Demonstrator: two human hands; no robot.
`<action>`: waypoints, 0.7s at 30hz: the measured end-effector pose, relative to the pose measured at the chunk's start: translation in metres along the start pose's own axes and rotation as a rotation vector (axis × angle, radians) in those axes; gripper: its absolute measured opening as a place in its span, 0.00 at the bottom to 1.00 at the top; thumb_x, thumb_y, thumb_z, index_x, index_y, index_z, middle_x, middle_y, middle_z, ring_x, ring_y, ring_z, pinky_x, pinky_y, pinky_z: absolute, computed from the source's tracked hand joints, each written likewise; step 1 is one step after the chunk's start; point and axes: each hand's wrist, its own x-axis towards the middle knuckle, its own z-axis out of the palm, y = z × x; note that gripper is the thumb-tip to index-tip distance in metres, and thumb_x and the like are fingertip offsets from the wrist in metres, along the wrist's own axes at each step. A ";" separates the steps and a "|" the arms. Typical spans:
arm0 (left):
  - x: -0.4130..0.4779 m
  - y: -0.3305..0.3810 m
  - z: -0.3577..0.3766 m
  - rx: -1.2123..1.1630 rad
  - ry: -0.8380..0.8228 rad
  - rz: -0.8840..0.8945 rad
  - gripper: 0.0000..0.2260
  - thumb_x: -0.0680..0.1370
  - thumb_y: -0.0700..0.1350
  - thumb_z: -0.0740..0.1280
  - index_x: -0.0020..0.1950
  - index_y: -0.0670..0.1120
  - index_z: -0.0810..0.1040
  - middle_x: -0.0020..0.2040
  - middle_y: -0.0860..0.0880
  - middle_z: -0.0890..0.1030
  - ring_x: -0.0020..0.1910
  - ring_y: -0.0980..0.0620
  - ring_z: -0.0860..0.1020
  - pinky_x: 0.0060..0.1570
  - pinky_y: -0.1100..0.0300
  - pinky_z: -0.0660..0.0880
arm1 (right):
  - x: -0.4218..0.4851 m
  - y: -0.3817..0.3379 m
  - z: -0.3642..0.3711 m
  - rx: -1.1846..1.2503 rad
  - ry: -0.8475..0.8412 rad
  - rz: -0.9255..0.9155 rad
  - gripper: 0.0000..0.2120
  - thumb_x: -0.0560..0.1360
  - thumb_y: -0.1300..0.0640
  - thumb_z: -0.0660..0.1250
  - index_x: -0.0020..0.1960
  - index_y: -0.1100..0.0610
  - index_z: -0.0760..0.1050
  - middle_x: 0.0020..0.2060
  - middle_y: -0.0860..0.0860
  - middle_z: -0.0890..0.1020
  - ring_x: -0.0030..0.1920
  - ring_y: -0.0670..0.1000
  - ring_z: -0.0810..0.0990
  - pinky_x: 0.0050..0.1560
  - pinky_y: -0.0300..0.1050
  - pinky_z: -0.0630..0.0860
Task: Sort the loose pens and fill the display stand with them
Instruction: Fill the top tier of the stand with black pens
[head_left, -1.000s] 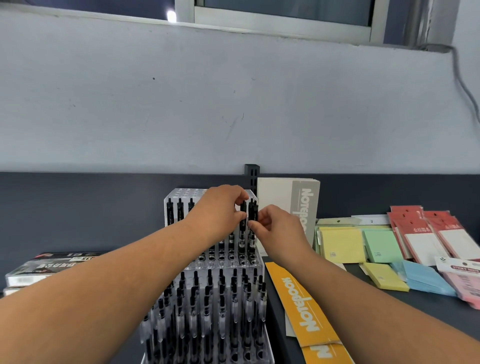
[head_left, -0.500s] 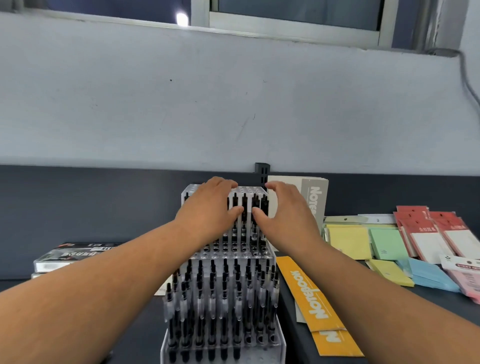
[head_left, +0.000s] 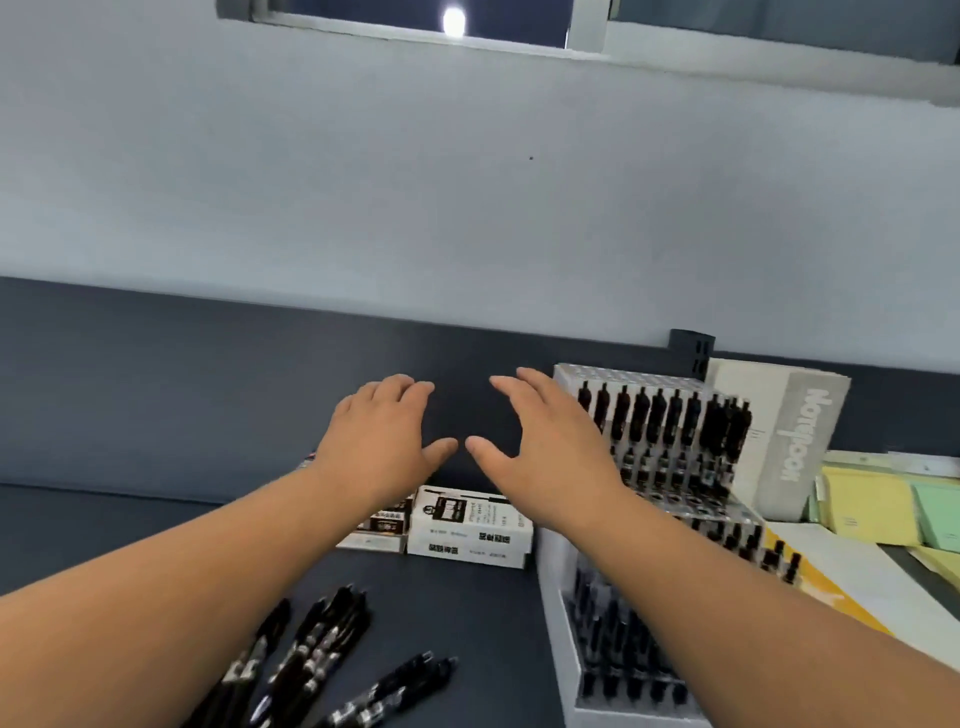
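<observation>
The white tiered display stand stands at the right, its rows full of upright black pens. Several loose black pens lie on the dark table at the lower left. My left hand and my right hand hover side by side above the table, left of the stand's top tier, fingers straight and spread, holding nothing. My right forearm crosses in front of the stand's middle rows and hides them.
Two white pen boxes lie behind the loose pens, under my hands. A grey notebook leans on the wall behind the stand. Yellow and green sticky-note pads and an orange notebook band lie to the right.
Both hands have left the stand's top row and moved left of it, now spread and empty. The view has swung left, bringing the loose pens and boxes into sight.
</observation>
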 end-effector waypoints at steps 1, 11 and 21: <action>-0.007 -0.019 -0.001 0.001 -0.013 -0.016 0.31 0.76 0.63 0.60 0.76 0.51 0.59 0.74 0.50 0.63 0.73 0.48 0.62 0.71 0.51 0.61 | -0.001 -0.014 0.011 0.020 -0.025 0.005 0.31 0.76 0.39 0.61 0.76 0.46 0.57 0.76 0.46 0.55 0.76 0.47 0.54 0.74 0.45 0.54; -0.092 -0.151 0.025 -0.066 -0.227 -0.073 0.30 0.76 0.64 0.61 0.74 0.52 0.61 0.72 0.53 0.64 0.70 0.51 0.65 0.69 0.53 0.64 | -0.052 -0.098 0.112 0.086 -0.228 0.170 0.30 0.75 0.39 0.63 0.74 0.45 0.61 0.74 0.43 0.60 0.74 0.46 0.59 0.73 0.44 0.60; -0.146 -0.181 0.038 -0.244 -0.505 -0.220 0.32 0.76 0.65 0.60 0.75 0.53 0.57 0.72 0.51 0.60 0.65 0.49 0.70 0.59 0.55 0.73 | -0.095 -0.120 0.130 0.035 -0.478 0.422 0.33 0.73 0.34 0.63 0.74 0.44 0.58 0.71 0.45 0.60 0.65 0.49 0.71 0.60 0.47 0.74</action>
